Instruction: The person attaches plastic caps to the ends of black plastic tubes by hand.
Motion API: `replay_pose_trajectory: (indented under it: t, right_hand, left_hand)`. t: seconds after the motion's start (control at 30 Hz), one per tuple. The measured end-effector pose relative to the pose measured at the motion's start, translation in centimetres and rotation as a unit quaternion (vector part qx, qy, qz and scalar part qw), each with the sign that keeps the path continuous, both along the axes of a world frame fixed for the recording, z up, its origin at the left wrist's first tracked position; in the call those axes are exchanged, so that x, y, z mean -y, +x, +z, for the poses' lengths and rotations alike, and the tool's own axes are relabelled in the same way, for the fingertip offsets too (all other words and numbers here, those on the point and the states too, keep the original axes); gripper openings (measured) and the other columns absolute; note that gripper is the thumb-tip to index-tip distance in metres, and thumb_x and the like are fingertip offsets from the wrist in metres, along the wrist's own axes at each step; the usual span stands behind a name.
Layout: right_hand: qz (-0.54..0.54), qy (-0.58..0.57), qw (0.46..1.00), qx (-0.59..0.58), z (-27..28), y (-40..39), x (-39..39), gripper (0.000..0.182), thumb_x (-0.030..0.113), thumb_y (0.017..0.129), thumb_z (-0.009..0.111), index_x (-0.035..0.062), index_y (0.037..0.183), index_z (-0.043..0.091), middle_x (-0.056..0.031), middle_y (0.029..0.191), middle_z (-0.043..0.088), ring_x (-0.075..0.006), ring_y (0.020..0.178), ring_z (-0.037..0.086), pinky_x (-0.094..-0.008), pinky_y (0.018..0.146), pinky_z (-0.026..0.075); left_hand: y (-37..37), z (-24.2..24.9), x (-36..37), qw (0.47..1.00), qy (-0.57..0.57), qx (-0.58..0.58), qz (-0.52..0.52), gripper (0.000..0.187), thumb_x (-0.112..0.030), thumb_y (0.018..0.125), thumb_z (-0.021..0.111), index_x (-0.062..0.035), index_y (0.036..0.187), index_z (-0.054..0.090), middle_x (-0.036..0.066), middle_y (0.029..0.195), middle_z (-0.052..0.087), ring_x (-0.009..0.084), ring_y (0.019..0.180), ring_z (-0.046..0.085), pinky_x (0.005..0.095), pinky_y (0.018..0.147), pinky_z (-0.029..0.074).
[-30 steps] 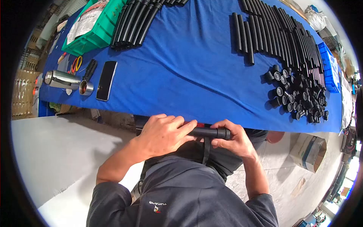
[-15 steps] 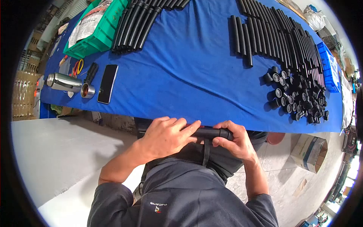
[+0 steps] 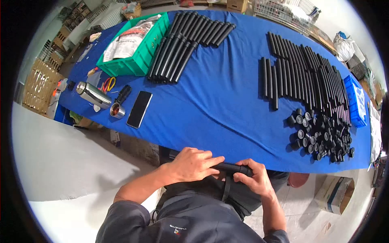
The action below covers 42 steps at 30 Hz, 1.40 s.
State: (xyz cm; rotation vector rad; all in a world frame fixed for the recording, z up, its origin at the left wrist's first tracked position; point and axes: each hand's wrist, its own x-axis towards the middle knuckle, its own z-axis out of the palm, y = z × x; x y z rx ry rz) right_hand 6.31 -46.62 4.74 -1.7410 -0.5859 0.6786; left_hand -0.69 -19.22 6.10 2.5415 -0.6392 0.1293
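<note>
Two hands [image 3: 193, 164], one phone [image 3: 139, 109], one flask [image 3: 94, 95], one green crate [image 3: 125, 67]

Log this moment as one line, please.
left hand: holding black tube | right hand: holding its end | black fittings: right side of blue cloth

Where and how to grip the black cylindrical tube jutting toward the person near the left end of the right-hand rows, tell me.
Grip the black cylindrical tube by its near end, the right hand, once free, coming from the near side: that end juts past its neighbouring black tubes, so both flanks look free to pinch.
</note>
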Motion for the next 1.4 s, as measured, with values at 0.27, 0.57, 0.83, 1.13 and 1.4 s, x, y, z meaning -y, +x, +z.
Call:
replay_pose_trajectory:
  t: [0.27,0.57,0.83,1.13,1.4]
  right_hand:
    - [0.012,0.000,0.993,0.119,1.6,1.0,0.9,0.034,0.011,0.081,0.086,-0.0029,0.107,0.069,-0.0164,0.096,0.073,-0.0282,0.085,0.073,-0.0357,0.072,0.055]
    - [0.041,0.006,0.988,0.148,1.5,2.3,0.5,0.032,0.012,0.081,0.086,-0.0030,0.105,0.070,-0.0166,0.095,0.073,-0.0283,0.084,0.073,-0.0365,0.070,0.055]
    - [0.054,0.020,0.964,0.259,3.8,3.7,-1.2,0.037,0.017,0.082,0.087,-0.0026,0.108,0.069,-0.0149,0.100,0.073,-0.0312,0.084,0.073,-0.0385,0.070,0.057]
    - [0.126,0.070,0.917,0.373,4.5,1.8,0.3,0.041,0.028,0.079,0.090,0.0025,0.099,0.065,-0.0097,0.085,0.070,-0.0267,0.064,0.069,-0.0360,0.053,0.053]
    - [-0.091,0.060,0.961,0.253,0.1,0.7,-0.3,0.020,0.007,0.082,0.078,-0.0016,0.091,0.062,-0.0129,0.077,0.065,-0.0249,0.062,0.066,-0.0354,0.057,0.051]
  left_hand:
    - [0.4,1.6,-1.9,0.971,-0.022,-0.234,-0.039,0.048,-0.046,0.099,0.065,-0.0137,0.135,0.064,0.015,0.105,0.075,0.0375,0.089,0.073,0.0482,0.076,0.059]
    - [0.2,0.2,-2.0,0.969,-0.093,-0.226,-0.029,0.049,-0.044,0.099,0.066,-0.0093,0.134,0.066,0.016,0.109,0.075,0.0373,0.095,0.073,0.0471,0.078,0.058]
    - [0.8,1.7,-2.9,0.991,-0.083,-0.107,-0.017,0.046,-0.039,0.099,0.069,-0.0074,0.133,0.066,0.016,0.096,0.074,0.0340,0.078,0.072,0.0430,0.065,0.057]
    - [0.2,-0.1,-2.2,0.614,-0.378,-0.671,-0.175,0.036,-0.030,0.109,0.054,-0.0023,0.131,0.062,0.001,0.077,0.059,0.0078,0.059,0.058,0.0258,0.053,0.048]
    - [3.2,1.6,-2.9,0.759,-0.250,-0.591,-0.110,0.038,-0.037,0.106,0.061,-0.0078,0.130,0.067,0.002,0.076,0.062,0.0110,0.059,0.059,0.0295,0.057,0.049]
